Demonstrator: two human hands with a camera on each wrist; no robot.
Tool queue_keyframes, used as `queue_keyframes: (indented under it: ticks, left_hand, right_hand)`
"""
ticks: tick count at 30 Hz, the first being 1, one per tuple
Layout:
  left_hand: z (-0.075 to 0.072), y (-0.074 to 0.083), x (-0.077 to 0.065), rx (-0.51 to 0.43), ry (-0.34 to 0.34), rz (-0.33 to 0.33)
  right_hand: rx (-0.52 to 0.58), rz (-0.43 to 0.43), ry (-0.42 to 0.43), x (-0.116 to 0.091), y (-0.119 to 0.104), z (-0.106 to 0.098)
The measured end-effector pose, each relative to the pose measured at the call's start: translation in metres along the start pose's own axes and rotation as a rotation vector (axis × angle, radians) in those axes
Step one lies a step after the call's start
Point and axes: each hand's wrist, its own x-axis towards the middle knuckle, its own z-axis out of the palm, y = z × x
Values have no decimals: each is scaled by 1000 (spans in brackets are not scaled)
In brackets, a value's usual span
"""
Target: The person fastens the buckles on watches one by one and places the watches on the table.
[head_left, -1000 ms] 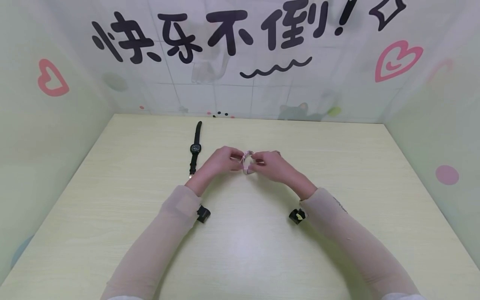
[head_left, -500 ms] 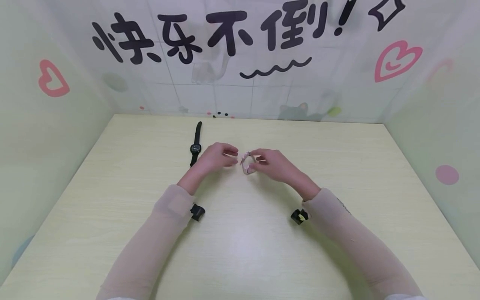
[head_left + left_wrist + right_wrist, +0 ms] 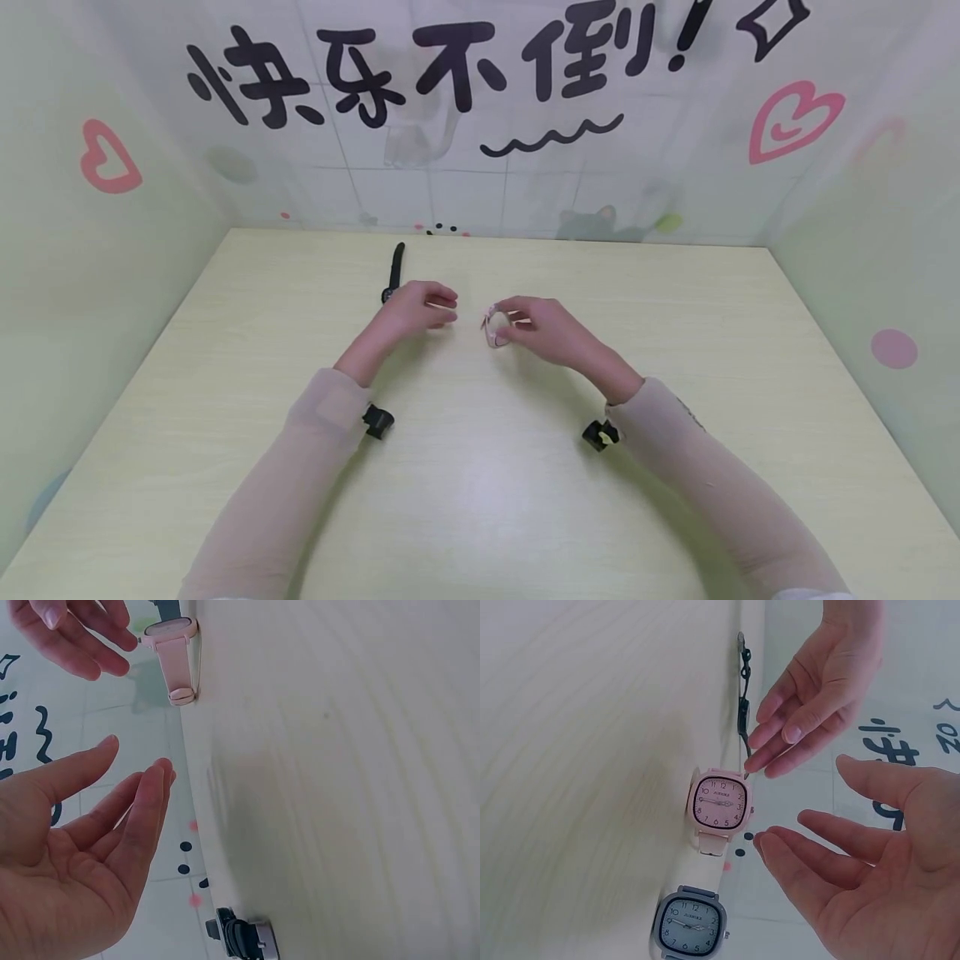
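Observation:
A pink wristwatch (image 3: 491, 333) with a squarish dial (image 3: 720, 802) stands on the table, its strap closed into a loop. My right hand (image 3: 546, 329) is beside it with relaxed fingers; in the right wrist view a gap shows between these fingers (image 3: 780, 862) and the watch. Left of the pink watch, my left hand (image 3: 415, 310) hangs above the table, fingers loosely spread and holding nothing. Past it lies a black watch (image 3: 397, 265) stretched out flat, partly covered by that hand in the head view. A blue-grey watch (image 3: 690, 924) sits near the pink one, hidden in the head view.
The pale wooden table (image 3: 480, 483) meets a printed back wall (image 3: 465, 196) and side walls. Small black cameras (image 3: 378, 422) sit at both wrists, below the beige sleeves (image 3: 281, 487).
My left hand has let go of the pink watch and moved left, now covering part of the black watch. My right hand's fingers have loosened at the pink watch, which stays in place.

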Motion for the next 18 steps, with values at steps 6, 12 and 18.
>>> queue_keyframes:
  ticks: [6, 12, 18]
  left_hand:
    - [-8, -9, -2, -1, 20, 3]
    - [-18, -18, -5, 19, 41, -11]
    - [-26, -23, -9, 43, 66, -39]
  right_hand:
    - [21, -19, 3, -3, -2, 1]
    - [25, -35, 4, -6, -4, 1]
    - [24, -60, 11, -9, -4, 1]
